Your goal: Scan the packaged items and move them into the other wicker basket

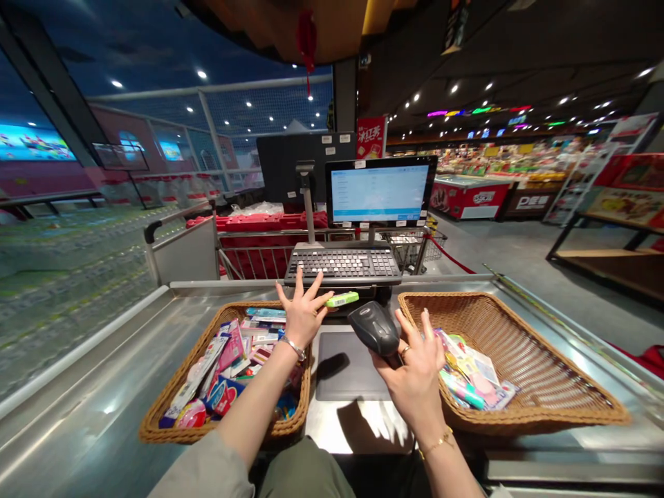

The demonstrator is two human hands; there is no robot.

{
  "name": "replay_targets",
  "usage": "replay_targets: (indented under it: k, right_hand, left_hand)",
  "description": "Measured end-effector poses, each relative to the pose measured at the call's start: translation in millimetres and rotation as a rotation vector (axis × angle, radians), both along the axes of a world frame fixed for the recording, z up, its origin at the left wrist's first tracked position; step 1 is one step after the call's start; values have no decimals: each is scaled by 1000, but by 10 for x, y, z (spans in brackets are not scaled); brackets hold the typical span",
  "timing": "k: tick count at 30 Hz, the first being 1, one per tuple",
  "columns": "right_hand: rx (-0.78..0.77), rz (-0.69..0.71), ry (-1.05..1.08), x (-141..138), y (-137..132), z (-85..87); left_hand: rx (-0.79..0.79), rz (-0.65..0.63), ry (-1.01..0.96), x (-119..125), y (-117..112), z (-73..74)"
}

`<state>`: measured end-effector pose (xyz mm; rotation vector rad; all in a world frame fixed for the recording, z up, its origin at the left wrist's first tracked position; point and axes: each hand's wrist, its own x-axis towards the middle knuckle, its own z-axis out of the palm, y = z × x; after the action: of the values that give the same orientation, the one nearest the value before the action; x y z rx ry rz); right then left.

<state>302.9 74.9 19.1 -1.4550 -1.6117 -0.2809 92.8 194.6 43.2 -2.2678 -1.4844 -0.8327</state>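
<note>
Presently listed: one green packet [342, 299], small and flat, which I judge light, fairly stiff and glossy enough to slip, so best taken by a short end. My left hand [302, 315] pinches it there with the thumb, other fingers splayed, just beyond and above the scanner [374, 327], around whose grip my right hand [418, 366] is wrapped, spare fingers fanned open. Outward: dark mat [347, 370] between my wrists, full wicker basket [155, 423] under the left forearm, sparser basket [544, 360] past the right hand, keyboard [343, 263] and monitor [380, 192] ahead of the fingertips.
</note>
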Motion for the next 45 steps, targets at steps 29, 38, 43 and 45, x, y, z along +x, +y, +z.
replay_targets:
  k: [29, 38, 43, 45]
  right_hand:
    - [-28, 36, -3, 95, -53, 72]
    - [3, -40, 26, 187, -36, 15]
    - [26, -106, 62, 259, -46, 9]
    - [47, -138, 82, 294, -47, 8]
  left_hand:
    - [38, -20, -2, 194, 45, 4]
    - [68, -46, -13, 269, 27, 6]
    - [73, -61, -12, 373, 3, 36]
    - [72, -72, -12, 421, -12, 46]
